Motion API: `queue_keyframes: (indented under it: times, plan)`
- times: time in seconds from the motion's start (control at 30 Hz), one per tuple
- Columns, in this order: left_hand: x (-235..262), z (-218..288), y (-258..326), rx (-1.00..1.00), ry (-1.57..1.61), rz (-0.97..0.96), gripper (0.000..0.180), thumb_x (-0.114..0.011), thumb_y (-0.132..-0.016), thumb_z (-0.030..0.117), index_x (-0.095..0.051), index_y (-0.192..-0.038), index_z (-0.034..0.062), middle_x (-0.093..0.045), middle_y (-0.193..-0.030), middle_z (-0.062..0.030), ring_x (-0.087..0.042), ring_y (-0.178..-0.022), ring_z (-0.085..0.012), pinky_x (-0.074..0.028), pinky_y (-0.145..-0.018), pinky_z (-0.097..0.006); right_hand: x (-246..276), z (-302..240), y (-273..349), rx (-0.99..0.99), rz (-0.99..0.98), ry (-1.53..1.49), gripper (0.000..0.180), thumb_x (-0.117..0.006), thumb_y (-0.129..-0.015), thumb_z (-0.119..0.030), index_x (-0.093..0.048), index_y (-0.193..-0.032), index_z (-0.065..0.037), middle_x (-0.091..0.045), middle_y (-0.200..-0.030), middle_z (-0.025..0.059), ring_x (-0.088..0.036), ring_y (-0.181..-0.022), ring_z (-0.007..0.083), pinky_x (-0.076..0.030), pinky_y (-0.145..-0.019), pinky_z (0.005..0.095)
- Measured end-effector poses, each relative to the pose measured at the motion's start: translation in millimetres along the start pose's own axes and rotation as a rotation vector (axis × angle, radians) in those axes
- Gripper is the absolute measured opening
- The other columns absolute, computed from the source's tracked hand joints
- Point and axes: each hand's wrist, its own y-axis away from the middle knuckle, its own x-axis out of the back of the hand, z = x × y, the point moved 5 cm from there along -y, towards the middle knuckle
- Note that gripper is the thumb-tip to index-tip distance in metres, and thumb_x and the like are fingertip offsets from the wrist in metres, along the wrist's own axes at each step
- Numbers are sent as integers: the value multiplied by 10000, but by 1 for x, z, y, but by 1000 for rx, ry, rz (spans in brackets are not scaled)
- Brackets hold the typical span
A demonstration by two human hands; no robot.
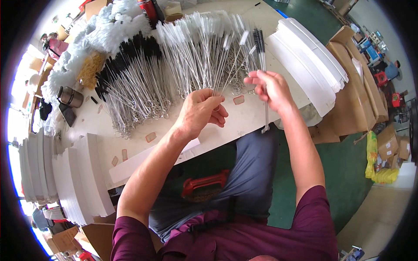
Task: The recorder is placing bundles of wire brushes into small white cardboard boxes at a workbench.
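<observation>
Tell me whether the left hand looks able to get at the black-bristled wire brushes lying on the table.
Probably yes: the black-bristled wire brushes lie just left of the left hand, looped ends nearest it, with only bare tabletop between. The hand is partly curled and may need to open first.

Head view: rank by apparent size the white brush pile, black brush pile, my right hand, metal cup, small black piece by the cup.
Largest to smallest:
1. White brush pile and black brush pile: too alike to rank.
2. Right hand, though nearness to the camera may enlarge it.
3. Metal cup.
4. Small black piece.
</observation>
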Motion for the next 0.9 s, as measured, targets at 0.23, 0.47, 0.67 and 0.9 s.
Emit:
queue_keyframes:
  times: [0.23, 0.47, 0.67, 0.9]
  plan:
    - [35, 16, 60, -103, -44, 118, 276, -565, -1035, 224, -618, -1071, -45, -688, -787, -135, -671, -616, -195, -581, -620, -308, -1, 2, -18, -83, 73, -95, 233, -648, -976, -196, -665, -1073, 15, -751, -918, 154, -490, -537, 71, -325, -437, 232]
    - [58, 6, 110, -126, -97, 100, 217, -538, -1045, 135, -619, -1114, -54, -682, -803, -116, -678, -672, -170, -587, -647, -304, -16, -42, 53, 427, 104, 193, 349, -536, -1102, -305, -709, -1100, -2, -671, -802, 23, -434, -545, 24, -356, -484, 209]
    - [53, 5, 149, -46, -345, -71, 189, -541, -1043, 108, -651, -1075, -42, -696, -799, -88, -678, -684, -139, -563, -644, -273, -78, -79, 118, 761, -82, 647, 238, -555, -1076, -186, -690, -1028, 4, -702, -806, 104, -623, -638, 202, -498, -607, 332]
    - [48, -21, 162, 71, -415, -193, 219, -582, -1043, 153, -686, -1060, -39, -698, -785, -71, -676, -676, -122, -550, -629, -266, -125, -14, 147, 464, -623, 1047, 162, -595, -980, -101, -667, -901, 20, -652, -805, 265, -638, -748, 463, -502, -652, 504]
